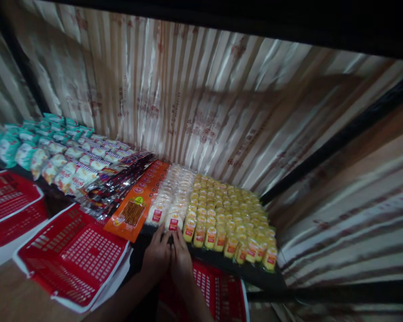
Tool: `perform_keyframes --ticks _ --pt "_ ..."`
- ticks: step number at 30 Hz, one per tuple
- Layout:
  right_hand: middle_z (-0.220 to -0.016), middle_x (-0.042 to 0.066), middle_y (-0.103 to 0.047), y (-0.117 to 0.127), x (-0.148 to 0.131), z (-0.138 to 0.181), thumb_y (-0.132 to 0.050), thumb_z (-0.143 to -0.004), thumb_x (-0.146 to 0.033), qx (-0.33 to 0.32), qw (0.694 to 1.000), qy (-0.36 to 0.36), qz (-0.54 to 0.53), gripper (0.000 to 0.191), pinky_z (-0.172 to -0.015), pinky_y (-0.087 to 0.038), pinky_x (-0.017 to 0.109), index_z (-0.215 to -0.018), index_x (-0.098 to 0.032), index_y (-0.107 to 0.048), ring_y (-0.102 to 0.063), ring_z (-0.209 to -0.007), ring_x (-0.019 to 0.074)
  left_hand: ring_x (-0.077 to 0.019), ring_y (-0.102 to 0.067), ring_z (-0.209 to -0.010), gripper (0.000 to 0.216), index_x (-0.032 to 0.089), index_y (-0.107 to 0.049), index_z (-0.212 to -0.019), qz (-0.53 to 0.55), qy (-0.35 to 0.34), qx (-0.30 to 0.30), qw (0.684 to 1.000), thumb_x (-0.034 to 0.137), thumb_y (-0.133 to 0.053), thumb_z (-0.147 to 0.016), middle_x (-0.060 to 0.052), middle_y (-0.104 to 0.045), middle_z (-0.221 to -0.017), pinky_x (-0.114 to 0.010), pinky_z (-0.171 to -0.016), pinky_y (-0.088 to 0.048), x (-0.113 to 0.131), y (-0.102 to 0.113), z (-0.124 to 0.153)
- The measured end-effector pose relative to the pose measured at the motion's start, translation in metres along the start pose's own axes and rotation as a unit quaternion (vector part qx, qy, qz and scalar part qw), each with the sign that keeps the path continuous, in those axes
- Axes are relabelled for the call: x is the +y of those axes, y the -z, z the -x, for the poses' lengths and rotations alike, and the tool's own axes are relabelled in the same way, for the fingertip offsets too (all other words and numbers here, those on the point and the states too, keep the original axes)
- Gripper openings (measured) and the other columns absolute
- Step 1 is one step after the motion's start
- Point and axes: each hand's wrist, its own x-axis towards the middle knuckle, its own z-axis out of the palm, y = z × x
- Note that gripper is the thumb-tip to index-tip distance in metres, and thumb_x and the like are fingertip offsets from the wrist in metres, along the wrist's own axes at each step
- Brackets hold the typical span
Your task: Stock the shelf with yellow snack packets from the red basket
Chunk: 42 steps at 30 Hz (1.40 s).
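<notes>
My left hand point(157, 258) and my right hand point(180, 259) are pressed side by side at the front edge of a dark shelf point(221, 264). Their fingertips touch a white snack packet with a red label point(173, 221) at the front of a row of white packets point(174, 192). The fingers look curled round that packet's lower edge, though the dim light hides the grip. Right of it lie several rows of yellow packets point(231, 214). To the left lies an orange packet with a stick-snack picture point(134, 210).
Further left on the shelf are dark foil packets point(121, 179), white and red packets point(74, 170) and teal packets point(23, 138). Red plastic baskets point(74, 255) stand below the shelf on the left, another point(218, 290) under my hands. Striped foil point(201, 98) lines the back and right wall.
</notes>
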Motion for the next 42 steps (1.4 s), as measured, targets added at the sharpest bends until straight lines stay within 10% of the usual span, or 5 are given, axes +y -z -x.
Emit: perform_keyframes --ticks 26,42 --pt "-0.133 0.016 -0.048 -0.026 -0.002 0.008 -0.034 -0.076 -0.003 0.146 0.987 0.055 0.046 0.054 -0.102 -0.040 0.040 -0.127 -0.010 -0.051 -0.044 -0.125 0.0217 -0.0218 -0.033 -0.132 0.057 0.007 -0.048 -0.127 0.037 -0.148 -0.022 0.988 -0.001 -0.032 -0.073 -0.015 -0.044 -0.137 -0.043 -0.107 -0.034 -0.031 0.000 -0.009" --pt "-0.134 0.013 -0.048 -0.025 -0.026 0.035 -0.039 -0.071 0.001 0.257 0.964 -0.011 0.068 0.055 -0.104 -0.038 0.039 -0.122 -0.012 -0.056 -0.040 -0.128 0.0206 -0.0233 -0.043 -0.125 0.043 0.011 -0.063 -0.107 0.072 -0.208 -0.019 0.975 0.003 -0.036 -0.075 -0.013 -0.049 -0.133 -0.040 -0.102 -0.041 -0.049 0.025 0.044"
